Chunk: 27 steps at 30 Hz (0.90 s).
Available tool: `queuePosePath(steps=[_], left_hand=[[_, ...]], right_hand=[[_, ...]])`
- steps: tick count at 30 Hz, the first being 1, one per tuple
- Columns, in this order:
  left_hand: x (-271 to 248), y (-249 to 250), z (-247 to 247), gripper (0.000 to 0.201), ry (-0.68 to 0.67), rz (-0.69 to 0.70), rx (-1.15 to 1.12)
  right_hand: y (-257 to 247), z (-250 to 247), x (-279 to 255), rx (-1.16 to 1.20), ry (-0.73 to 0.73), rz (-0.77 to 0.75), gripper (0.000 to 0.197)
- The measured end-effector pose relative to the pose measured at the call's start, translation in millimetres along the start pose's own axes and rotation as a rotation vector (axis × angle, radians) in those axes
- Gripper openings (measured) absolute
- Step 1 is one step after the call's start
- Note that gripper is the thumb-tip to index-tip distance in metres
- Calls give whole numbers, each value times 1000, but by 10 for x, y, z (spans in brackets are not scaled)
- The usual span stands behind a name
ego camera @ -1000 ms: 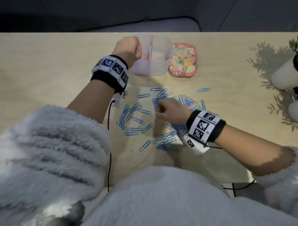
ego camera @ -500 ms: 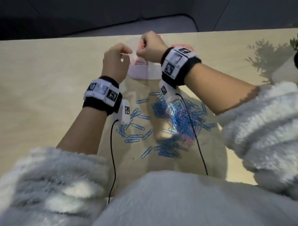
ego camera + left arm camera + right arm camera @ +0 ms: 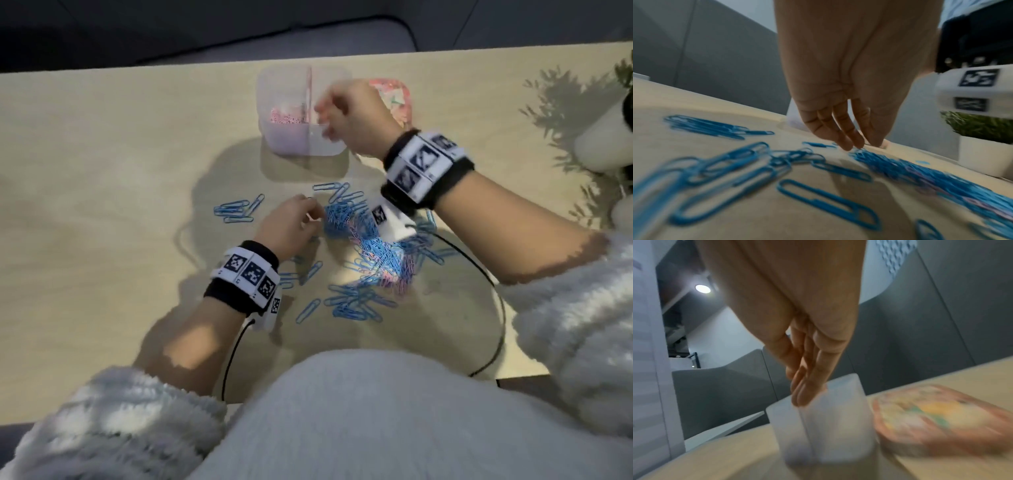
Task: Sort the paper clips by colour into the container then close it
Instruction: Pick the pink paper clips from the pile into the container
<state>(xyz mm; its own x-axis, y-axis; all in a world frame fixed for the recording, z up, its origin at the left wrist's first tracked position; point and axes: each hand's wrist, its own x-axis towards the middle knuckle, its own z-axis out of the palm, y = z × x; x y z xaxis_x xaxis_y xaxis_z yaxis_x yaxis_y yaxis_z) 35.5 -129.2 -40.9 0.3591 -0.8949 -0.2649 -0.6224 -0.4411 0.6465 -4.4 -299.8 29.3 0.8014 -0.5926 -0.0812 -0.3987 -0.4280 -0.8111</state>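
Note:
A translucent two-part container [image 3: 291, 144] [image 3: 842, 431] stands at the table's far side, with pink clips [image 3: 286, 116] in its left compartment. My right hand [image 3: 327, 118] [image 3: 803, 397] hovers over the right compartment, its fingers straight, blurred and holding nothing that I can see. A heap of mostly blue paper clips [image 3: 373, 250] [image 3: 920, 175] with a few pink ones lies in the middle. My left hand [image 3: 308, 216] [image 3: 861, 144] reaches down to the heap's left edge, fingertips touching the clips. Loose blue clips [image 3: 236, 212] [image 3: 705, 125] lie to its left.
The floral lid [image 3: 399, 99] [image 3: 937, 418] lies flat just right of the container, partly behind my right hand. A white plant pot [image 3: 606, 144] [image 3: 986, 157] stands at the right edge. Black wrist cables [image 3: 493, 294] trail across the near table.
My left hand has dropped from the container back to the clip heap. My right hand stays over the container, shifted to the right compartment, and its fingers have spread.

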Motion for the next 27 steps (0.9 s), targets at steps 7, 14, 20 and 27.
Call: queuePosePath(steps=[7, 14, 20, 27], left_hand=[[86, 64, 128, 21, -63, 18, 165], [-33, -157, -38, 13, -54, -33, 185], [125, 72, 138, 19, 54, -78, 162], [150, -84, 111, 12, 28, -227, 30]], right_hand=[[750, 226, -1024, -433, -341, 37, 15], [888, 154, -1148, -453, -331, -3, 15], [731, 267, -873, -555, -344, -89, 30], [864, 146, -971, -485, -347, -39, 8]])
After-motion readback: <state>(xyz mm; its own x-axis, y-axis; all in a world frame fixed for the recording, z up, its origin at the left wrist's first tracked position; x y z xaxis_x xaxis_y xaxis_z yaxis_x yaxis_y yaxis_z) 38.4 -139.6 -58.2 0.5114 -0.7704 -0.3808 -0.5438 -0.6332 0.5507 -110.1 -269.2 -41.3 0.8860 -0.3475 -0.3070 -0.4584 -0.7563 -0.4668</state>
